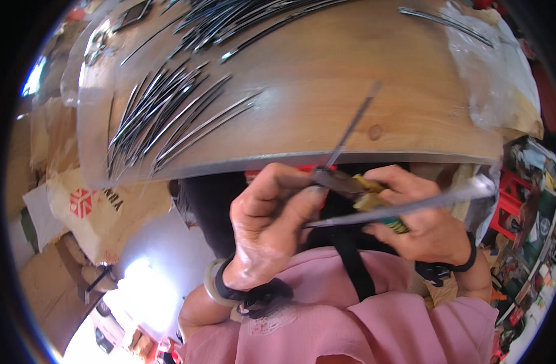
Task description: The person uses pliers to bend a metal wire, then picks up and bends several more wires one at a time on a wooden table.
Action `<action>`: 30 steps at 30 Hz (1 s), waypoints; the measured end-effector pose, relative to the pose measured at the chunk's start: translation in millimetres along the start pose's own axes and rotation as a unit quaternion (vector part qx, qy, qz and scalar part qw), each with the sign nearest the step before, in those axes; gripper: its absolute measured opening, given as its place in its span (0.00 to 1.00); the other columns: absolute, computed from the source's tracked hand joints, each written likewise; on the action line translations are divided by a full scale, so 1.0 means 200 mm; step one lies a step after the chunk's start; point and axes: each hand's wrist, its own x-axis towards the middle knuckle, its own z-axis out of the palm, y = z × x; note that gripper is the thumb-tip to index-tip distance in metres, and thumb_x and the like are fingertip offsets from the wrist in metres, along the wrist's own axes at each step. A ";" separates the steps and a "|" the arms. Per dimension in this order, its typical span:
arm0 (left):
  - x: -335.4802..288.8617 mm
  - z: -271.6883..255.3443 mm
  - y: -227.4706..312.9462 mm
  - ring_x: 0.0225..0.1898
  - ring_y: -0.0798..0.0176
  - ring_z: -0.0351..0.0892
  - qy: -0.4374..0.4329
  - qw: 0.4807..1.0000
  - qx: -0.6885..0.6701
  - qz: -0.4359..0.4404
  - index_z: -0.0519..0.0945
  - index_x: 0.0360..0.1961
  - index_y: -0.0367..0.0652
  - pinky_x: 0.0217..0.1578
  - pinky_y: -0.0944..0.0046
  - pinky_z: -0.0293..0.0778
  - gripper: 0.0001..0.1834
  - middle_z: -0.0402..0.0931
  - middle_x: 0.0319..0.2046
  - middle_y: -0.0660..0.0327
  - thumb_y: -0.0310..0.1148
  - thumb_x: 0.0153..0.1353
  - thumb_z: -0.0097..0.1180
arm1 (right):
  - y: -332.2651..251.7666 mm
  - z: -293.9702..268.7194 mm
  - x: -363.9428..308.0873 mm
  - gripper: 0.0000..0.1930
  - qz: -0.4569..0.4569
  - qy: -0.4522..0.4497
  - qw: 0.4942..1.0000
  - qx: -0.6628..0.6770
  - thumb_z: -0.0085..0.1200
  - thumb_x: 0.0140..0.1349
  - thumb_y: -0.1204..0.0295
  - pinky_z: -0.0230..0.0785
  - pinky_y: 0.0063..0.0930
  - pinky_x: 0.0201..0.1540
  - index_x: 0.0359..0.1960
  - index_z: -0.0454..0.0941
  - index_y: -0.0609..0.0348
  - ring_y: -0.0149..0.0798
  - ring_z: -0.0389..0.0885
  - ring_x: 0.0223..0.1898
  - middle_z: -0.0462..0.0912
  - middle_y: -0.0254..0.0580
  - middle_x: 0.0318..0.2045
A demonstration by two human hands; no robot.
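My left hand [269, 221] is closed, thumb against fingers, pinching a thin dark metal strip [353, 128] that slants up over the table edge. In my right hand [420, 221] is a pair of pliers [341, 182] with dark jaws and yellow-green handles; the jaws meet the strip by my left fingertips. A blurred silver length of metal [405, 209] runs from the left fingers across the front of my right hand. Whether it belongs to the same strip I cannot tell.
On the wooden table [326, 103] lie a loose pile of thin metal strips [162, 115], a larger bundle [229, 21] behind it, and a few strips [444, 25] at far right beside clear plastic [481, 79]. A phone [132, 15] is far left. Right of the table stands a red stool [509, 203].
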 end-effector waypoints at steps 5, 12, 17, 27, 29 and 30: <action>0.01 -0.05 -0.02 0.13 0.74 0.65 0.046 0.997 0.042 0.049 0.74 0.34 0.36 0.14 0.74 0.58 0.03 0.73 0.19 0.62 0.18 0.61 0.50 | 0.04 0.05 0.06 0.12 -0.080 -0.024 0.993 -0.089 0.59 0.48 0.73 0.74 0.35 0.29 0.31 0.73 0.69 0.49 0.78 0.33 0.72 0.52 0.32; 0.16 0.00 0.16 0.10 0.73 0.60 0.054 0.994 0.054 0.082 0.69 0.33 0.39 0.11 0.74 0.53 0.08 0.68 0.14 0.62 0.27 0.62 0.57 | 0.06 -0.01 0.20 0.21 -0.099 0.029 0.994 -0.046 0.66 0.44 0.70 0.74 0.35 0.33 0.37 0.74 0.71 0.50 0.78 0.37 0.72 0.53 0.39; 0.11 -0.02 0.12 0.10 0.73 0.60 0.038 0.991 0.105 0.069 0.69 0.34 0.39 0.11 0.73 0.54 0.09 0.69 0.15 0.62 0.28 0.62 0.58 | 0.08 -0.02 0.14 0.13 -0.122 0.048 0.990 -0.055 0.59 0.51 0.71 0.74 0.36 0.34 0.33 0.74 0.69 0.50 0.78 0.35 0.73 0.52 0.33; 0.17 -0.18 0.16 0.13 0.77 0.57 0.175 0.959 0.176 0.140 0.73 0.40 0.41 0.12 0.75 0.50 0.05 0.65 0.17 0.68 0.29 0.66 0.55 | 0.20 -0.35 -0.01 0.18 -0.002 0.097 0.990 -0.106 0.64 0.50 0.73 0.76 0.36 0.39 0.42 0.79 0.66 0.49 0.81 0.34 0.78 0.51 0.46; 0.18 -0.39 0.23 0.20 0.78 0.65 0.171 0.933 0.252 0.194 0.76 0.41 0.40 0.18 0.79 0.58 0.04 0.74 0.28 0.64 0.26 0.68 0.52 | 0.33 -0.51 -0.05 0.16 0.002 0.154 0.961 -0.230 0.63 0.47 0.78 0.75 0.37 0.38 0.40 0.80 0.67 0.51 0.80 0.36 0.77 0.51 0.44; 0.22 -0.48 0.25 0.25 0.74 0.69 0.211 0.890 0.342 0.218 0.76 0.43 0.39 0.25 0.76 0.63 0.06 0.74 0.30 0.63 0.26 0.67 0.53 | 0.38 -0.55 -0.05 0.14 -0.016 0.183 0.939 -0.291 0.62 0.46 0.80 0.74 0.38 0.38 0.37 0.79 0.68 0.53 0.79 0.37 0.77 0.51 0.44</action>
